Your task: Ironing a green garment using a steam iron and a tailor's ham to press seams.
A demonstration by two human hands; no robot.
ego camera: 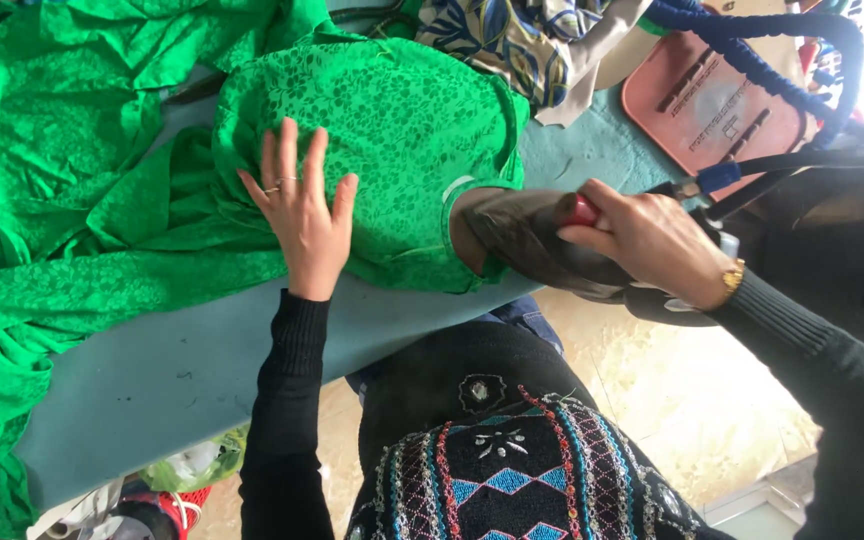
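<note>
Two hands work at once: the left hand (300, 215) lies flat, fingers spread, pressing the green garment (392, 130) beneath it, while the right hand (652, 245) wraps closed around the iron (532, 245) at the garment's edge.

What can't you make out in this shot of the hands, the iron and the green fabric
Head view only:
- Iron: its handle is covered by the right hand; its underside cannot be seen.
- Green garment: runs past the left and top edges; the left hand covers part.
- Cords: their ends leave the frame.
- Top right corner: washed out by glare.
- Items under the blue board: cropped, unclear.
</note>
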